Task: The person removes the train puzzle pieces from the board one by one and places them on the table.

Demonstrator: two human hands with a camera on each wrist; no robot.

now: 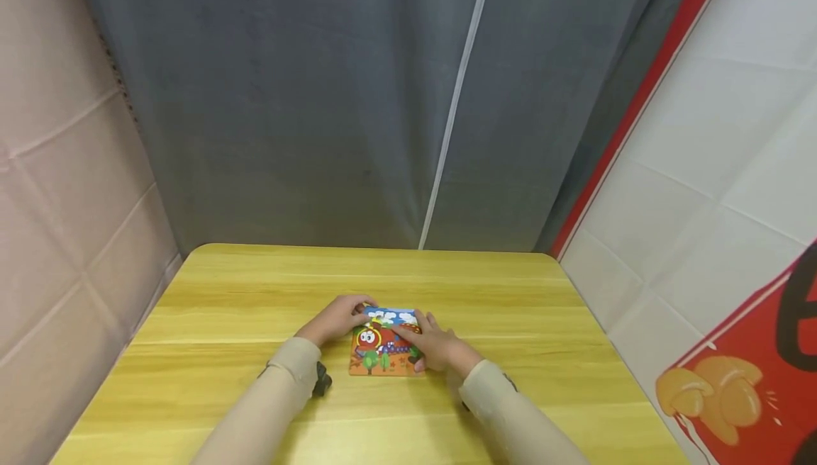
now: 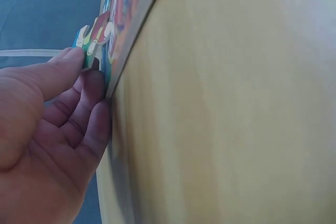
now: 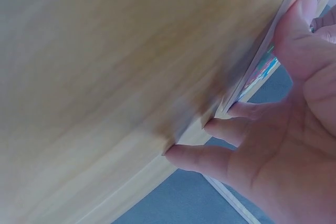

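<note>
A colourful jigsaw puzzle board (image 1: pixel 394 367) lies flat on the table, showing a red cartoon character under a blue sky with clouds. At its upper left corner is my left hand (image 1: pixel 337 319). In the left wrist view, the thumb and a finger pinch a small puzzle piece (image 2: pixel 94 38), tilted up from the board's surface. My right hand (image 1: pixel 440 349) rests at the board's right side, its index finger reaching over the picture. The right wrist view shows the thumb on the board and other extended fingertips (image 3: pixel 173 151) touching the tabletop.
The yellow wood-grain table (image 1: pixel 255 288) has rounded far corners. Behind it hangs a grey curtain (image 1: pixel 306 110) with a white strip (image 1: pixel 456 89). A pale panel (image 1: pixel 70 167) stands at the left, and a white and red printed one (image 1: pixel 715 132) at the right.
</note>
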